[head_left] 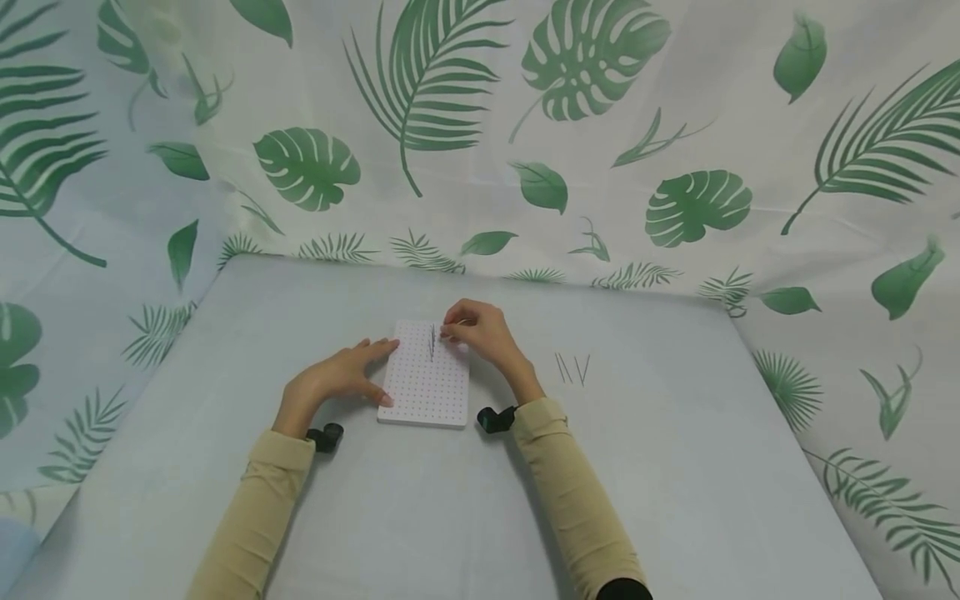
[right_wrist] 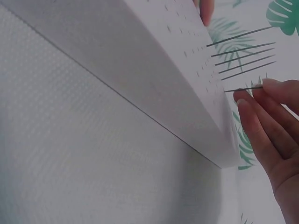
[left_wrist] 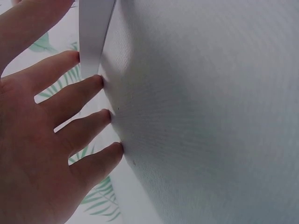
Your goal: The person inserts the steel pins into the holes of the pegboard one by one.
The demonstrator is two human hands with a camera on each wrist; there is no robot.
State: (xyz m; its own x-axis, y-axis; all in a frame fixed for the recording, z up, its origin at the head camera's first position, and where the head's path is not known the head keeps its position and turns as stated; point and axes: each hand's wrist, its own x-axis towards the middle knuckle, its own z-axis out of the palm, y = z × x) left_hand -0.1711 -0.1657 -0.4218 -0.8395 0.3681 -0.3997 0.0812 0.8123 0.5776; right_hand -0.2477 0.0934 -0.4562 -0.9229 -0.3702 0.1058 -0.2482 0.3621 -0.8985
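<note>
A white board (head_left: pixel 423 387) dotted with a grid of small holes lies on the table. Several thin dark rods (right_wrist: pixel 245 49) stand in a row out of its holes, near its far end. My right hand (head_left: pixel 480 332) pinches another thin rod (right_wrist: pixel 243 89) between thumb and fingertips, its tip right at the board's holed face. My left hand (head_left: pixel 341 373) is spread at the board's left side, with thumb and index finger touching its edge. In the left wrist view, the other fingertips (left_wrist: pixel 106 116) reach down at the tabletop.
More thin dark rods (head_left: pixel 573 369) lie loose on the white tabletop (head_left: pixel 660 467), right of the board. A leaf-printed cloth (head_left: pixel 465 192) hangs behind the table and along its sides. A dark wrist camera (head_left: pixel 495 419) sits under the right wrist.
</note>
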